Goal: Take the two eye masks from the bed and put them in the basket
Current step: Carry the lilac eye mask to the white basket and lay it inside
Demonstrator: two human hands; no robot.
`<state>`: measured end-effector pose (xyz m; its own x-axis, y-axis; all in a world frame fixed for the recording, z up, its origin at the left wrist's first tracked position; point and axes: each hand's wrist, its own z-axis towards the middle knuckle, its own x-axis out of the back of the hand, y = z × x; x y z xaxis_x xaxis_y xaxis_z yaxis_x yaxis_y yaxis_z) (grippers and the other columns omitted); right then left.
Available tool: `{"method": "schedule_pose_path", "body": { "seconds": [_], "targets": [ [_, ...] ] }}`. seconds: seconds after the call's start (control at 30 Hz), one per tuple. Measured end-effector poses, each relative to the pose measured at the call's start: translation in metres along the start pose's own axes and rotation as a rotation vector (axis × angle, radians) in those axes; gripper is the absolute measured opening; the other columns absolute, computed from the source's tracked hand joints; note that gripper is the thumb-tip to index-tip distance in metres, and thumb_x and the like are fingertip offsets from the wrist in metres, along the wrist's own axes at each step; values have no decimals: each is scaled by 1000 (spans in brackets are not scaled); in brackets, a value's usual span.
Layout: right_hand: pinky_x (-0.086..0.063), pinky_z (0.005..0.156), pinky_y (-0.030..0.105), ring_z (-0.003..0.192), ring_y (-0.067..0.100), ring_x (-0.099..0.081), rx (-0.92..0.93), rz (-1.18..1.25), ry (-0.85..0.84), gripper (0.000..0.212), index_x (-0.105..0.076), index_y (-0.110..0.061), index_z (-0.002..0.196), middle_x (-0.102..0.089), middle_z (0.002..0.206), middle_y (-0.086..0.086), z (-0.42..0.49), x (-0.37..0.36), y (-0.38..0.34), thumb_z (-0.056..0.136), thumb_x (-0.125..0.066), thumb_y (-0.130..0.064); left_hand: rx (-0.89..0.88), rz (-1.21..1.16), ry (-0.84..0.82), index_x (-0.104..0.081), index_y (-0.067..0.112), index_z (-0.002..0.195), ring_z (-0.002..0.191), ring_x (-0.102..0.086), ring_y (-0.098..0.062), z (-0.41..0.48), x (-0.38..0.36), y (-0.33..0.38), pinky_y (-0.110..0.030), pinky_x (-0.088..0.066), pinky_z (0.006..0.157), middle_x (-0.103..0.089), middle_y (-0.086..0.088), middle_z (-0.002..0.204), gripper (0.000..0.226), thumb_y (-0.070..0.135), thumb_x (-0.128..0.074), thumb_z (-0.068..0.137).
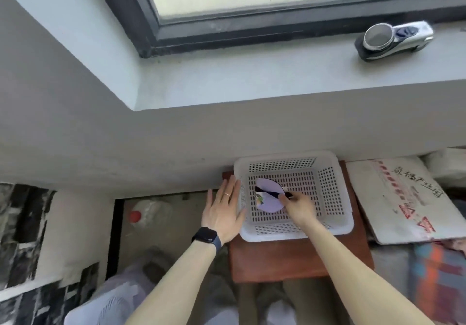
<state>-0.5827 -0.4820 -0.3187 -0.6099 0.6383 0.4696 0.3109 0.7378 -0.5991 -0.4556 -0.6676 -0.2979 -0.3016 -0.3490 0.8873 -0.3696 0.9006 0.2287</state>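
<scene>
A white perforated plastic basket (335,193) stands on a small reddish-brown wooden stool (297,259) under the window ledge. Inside the basket lies a pale lilac eye mask (271,203) with a dark strap across it. My right hand (298,207) reaches into the basket, fingers pinched on the dark strap at the mask's right side. My left hand (225,213), wearing a ring and a dark watch, rests flat with spread fingers against the basket's left outer wall. I see only one mask; the bed is out of view.
A grey window ledge (252,80) carries a silver and black device (393,39) at the right. A printed cardboard box (403,198) lies right of the stool. A plastic bottle with a red cap (136,216) sits low at the left.
</scene>
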Motion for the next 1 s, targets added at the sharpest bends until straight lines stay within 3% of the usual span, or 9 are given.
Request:
{"method": "schedule_pose_path", "body": {
  "seconds": [0.07, 0.2, 0.3, 0.37, 0.43, 0.63, 0.73, 0.83, 1.0],
  "targets": [
    [-39, 56, 31, 67, 27, -60, 5, 16, -15, 16, -69, -18, 92, -70, 75, 7, 16, -7, -7, 95, -57, -29, -60, 17, -21, 13, 22, 152, 149, 13, -14, 13, -7, -7, -46, 8, 118, 20, 7, 159, 73, 50, -28, 98],
    [-48, 65, 43, 84, 40, -66, -14, 14, 0, 30, -71, -2, 102, -73, 96, 24, 36, -19, -20, 96, -58, -29, -118, 31, -40, 15, 21, 152, 148, 15, -12, 22, -19, -21, -43, 8, 120, 22, 6, 159, 74, 54, -21, 97],
    [-28, 55, 31, 63, 27, -49, 5, -66, 87, 31, -66, -2, 76, -60, 67, 16, 49, -33, -15, 92, -58, -28, -135, 24, -25, 13, 19, 152, 148, 15, -13, 22, -21, -20, -43, 8, 120, 19, 4, 160, 73, 54, -20, 97],
    [-31, 61, 30, 74, 22, -46, 6, -136, 137, 15, -65, -17, 87, -56, 84, 7, 53, -41, -13, 94, -57, -29, -138, 15, -10, 10, 18, 153, 148, 12, -14, 23, -23, -20, -44, 6, 120, 15, 4, 161, 73, 53, -22, 97],
    [-34, 67, 31, 80, 21, -46, 24, -199, 183, 21, -66, -16, 108, -57, 105, 11, 55, -51, -10, 95, -57, -30, -138, 32, 1, 5, 17, 154, 149, 7, -15, 22, -26, -21, -45, 7, 119, 9, 3, 162, 73, 54, -23, 97],
    [-45, 77, 37, 101, 33, -55, 14, -178, 256, 29, -60, -16, 116, -52, 125, 14, 43, -58, -13, 92, -60, -32, -159, 51, -79, 12, 21, 153, 148, 15, -14, 25, -12, -26, -45, 11, 116, 19, 7, 159, 73, 54, -23, 98],
    [-46, 87, 40, 118, 36, -52, 47, -121, 295, 37, -59, -17, 125, -54, 132, 14, 8, -43, -25, 92, -59, -33, -198, 63, -130, 11, 22, 153, 148, 15, -15, 22, 8, -26, -49, 4, 120, 22, 7, 157, 74, 49, -29, 97],
    [-43, 102, 41, 129, 25, -48, 83, -6, 401, 48, -54, -20, 136, -53, 140, 6, -48, -13, -34, 92, -57, -38, -222, 63, -146, 5, 20, 154, 150, 8, -19, 18, 32, -14, -49, -1, 120, 10, 2, 163, 73, 47, -31, 97],
    [-31, 111, 28, 133, 6, -40, 121, 61, 635, 38, -58, -33, 131, -53, 136, -16, -177, 50, -19, 94, -60, -39, -418, 144, -89, -9, 15, 154, 150, -3, -24, 6, 74, 55, -53, -11, 119, -9, -5, 164, 74, 52, -32, 95]
  ]
}}
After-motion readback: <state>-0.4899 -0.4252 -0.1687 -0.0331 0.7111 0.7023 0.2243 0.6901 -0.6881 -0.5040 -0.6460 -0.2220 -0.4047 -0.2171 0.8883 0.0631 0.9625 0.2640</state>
